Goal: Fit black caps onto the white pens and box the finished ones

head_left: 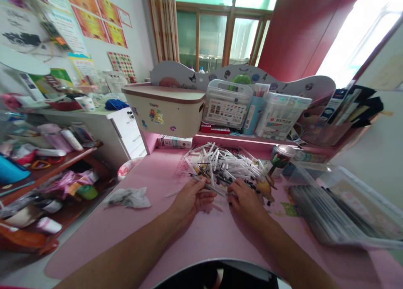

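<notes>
Holding one pen (pixel 217 190), your left hand (pixel 197 193) has a narrow grip; your right hand's (pixel 244 198), I can't tell. One tissue (pixel 137 198) lies left.

Nothing readable: print on handled case (pixel 226 107), marker box (pixel 280 117), wall certificates (pixel 90 25) too blurred.

Two grips (pixel 190 196) (pixel 244 198), one crumpled tissue (pixel 138 197)

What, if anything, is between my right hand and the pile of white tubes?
Nothing visible blocks the way: your right hand is at the near edge of the pile of white tubes, with small black pieces close by. Your left hand holds a slim grey tube.
</notes>
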Available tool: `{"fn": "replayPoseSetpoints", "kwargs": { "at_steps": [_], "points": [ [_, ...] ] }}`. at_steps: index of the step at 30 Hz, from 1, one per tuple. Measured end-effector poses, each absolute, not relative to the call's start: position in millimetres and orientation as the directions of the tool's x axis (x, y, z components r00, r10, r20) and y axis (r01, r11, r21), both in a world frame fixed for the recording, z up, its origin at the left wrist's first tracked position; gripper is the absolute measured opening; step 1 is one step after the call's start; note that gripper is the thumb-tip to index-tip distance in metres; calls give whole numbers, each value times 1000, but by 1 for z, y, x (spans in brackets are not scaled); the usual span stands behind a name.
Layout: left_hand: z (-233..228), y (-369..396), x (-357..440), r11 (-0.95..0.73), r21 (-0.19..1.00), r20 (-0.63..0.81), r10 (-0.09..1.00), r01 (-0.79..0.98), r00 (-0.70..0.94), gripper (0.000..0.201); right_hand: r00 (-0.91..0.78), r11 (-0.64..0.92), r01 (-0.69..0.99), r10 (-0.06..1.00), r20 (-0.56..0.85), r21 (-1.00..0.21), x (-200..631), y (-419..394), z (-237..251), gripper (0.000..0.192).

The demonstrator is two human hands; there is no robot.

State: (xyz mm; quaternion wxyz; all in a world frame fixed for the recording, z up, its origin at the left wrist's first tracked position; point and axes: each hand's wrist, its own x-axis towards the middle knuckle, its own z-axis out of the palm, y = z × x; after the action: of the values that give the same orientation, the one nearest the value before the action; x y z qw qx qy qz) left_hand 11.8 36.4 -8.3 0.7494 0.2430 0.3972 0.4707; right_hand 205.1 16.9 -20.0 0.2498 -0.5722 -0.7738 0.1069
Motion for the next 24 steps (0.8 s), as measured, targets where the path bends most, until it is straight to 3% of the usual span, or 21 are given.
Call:
{"fn": "replayPoseSetpoints", "kwargs": {
  "at_steps": [3, 6, 10, 14, 24],
  "points": [
    [-9, 37, 13, 415, 716, -368, 908, -561, 202, 5, -150, 335, 778, 920, 361, -532, 210, 20, -20, 16],
    [-9, 36, 14, 406, 690, -368, 910, -600, 192, 10, 2, 318, 632, 911, 412, -707, 212, 22, -16, 13],
    [-6, 37, 14, 402, 650, -375, 908, -645, 188, 11, 64, 153, 183, 984, 167, -971, 210, 22, -10, 17],
    [-4, 39, 13, 411, 613, -395, 899, -675, 189, 8, 48, -11, -61, 999, -14, -998, 205, 23, -12, 26],
    [-5, 35, 12, 433, 627, -356, 899, -648, 257, 6, -2, -35, -138, 999, -35, -990, 203, 20, -5, 27]
  ]
}}
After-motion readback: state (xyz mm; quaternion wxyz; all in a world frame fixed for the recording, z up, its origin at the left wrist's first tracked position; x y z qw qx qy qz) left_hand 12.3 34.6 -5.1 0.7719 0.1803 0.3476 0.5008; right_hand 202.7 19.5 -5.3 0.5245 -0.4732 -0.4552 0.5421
